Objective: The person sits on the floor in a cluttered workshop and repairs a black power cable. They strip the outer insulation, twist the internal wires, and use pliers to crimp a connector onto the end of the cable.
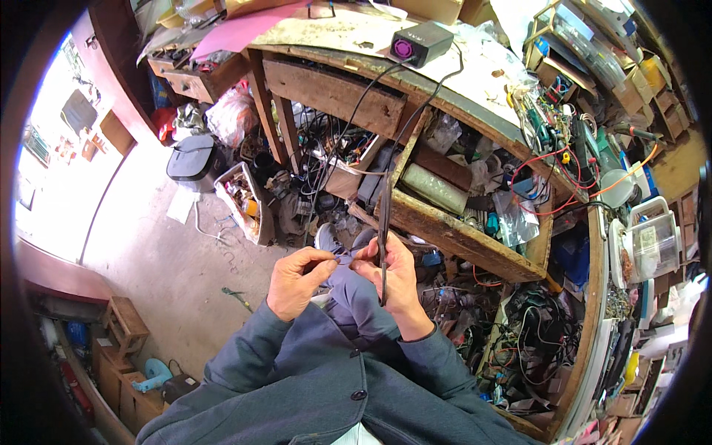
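Note:
In front of my lap, my right hand (pixel 397 278) is closed round a folded bundle of black cable (pixel 384 215), which hangs down past the fingers. My left hand (pixel 298 280) is closed in a pinch just left of it, fingertips close to those of the right. Something small and dark shows between the fingertips, too small to name. Two black leads rise toward a black box-shaped device (pixel 421 44) with a round purple-rimmed opening, standing on the workbench (pixel 475 85).
An open wooden drawer (pixel 460 236) full of parts juts out at my right. Tangled cables (pixel 530 326) lie below it. A grey bin (pixel 191 162) and a white box of scraps (pixel 245 204) stand on the floor, left. Tools and wires crowd the bench's right end.

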The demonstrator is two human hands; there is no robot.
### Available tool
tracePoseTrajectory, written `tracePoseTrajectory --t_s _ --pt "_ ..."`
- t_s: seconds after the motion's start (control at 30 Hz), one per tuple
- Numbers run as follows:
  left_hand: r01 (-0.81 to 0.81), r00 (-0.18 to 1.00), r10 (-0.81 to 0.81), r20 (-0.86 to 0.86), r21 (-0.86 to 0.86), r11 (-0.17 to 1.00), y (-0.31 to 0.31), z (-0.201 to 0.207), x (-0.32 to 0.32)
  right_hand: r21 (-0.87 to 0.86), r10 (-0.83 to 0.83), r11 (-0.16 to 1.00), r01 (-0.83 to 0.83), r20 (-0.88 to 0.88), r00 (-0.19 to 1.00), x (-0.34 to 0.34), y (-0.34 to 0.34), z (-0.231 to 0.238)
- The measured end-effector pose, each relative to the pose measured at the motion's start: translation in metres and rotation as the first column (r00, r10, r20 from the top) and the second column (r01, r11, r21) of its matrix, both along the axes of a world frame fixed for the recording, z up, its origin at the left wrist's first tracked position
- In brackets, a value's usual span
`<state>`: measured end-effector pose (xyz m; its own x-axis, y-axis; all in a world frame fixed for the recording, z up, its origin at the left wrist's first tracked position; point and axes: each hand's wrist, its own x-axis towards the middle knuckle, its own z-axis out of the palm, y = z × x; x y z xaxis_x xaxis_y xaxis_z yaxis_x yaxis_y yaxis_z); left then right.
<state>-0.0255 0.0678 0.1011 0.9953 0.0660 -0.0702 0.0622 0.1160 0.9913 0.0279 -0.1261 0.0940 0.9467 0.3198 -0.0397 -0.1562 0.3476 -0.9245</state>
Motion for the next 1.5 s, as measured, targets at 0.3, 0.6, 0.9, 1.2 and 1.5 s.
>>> tracePoseTrajectory --t_s 0.3,0.6,0.9,1.2,1.5 --pt "-0.108 0.994 0.103 0.034 0.223 0.969 0.023 -0.013 0.016 -0.344 -0.024 0.938 0.036 0.039 0.999 0.004 -0.025 0.008" --pt "-0.123 0.988 0.046 0.146 0.577 0.807 0.042 -0.066 0.031 -0.670 0.008 0.712 0.212 0.310 0.951 0.011 -0.069 0.044" --pt "0.161 0.971 -0.237 -0.020 0.791 0.590 0.062 -0.097 0.058 -0.633 0.052 0.449 0.630 0.723 0.689 0.062 -0.151 0.092" --pt "-0.027 0.948 -0.169 0.270 0.595 0.803 -0.001 -0.014 0.111 -0.808 0.156 0.326 0.490 0.557 0.816 0.094 -0.205 0.079" --pt "-0.176 0.780 -0.245 0.576 0.577 0.797 -0.090 0.093 0.189 -0.845 0.110 0.472 0.251 0.339 0.934 0.103 -0.210 0.068"
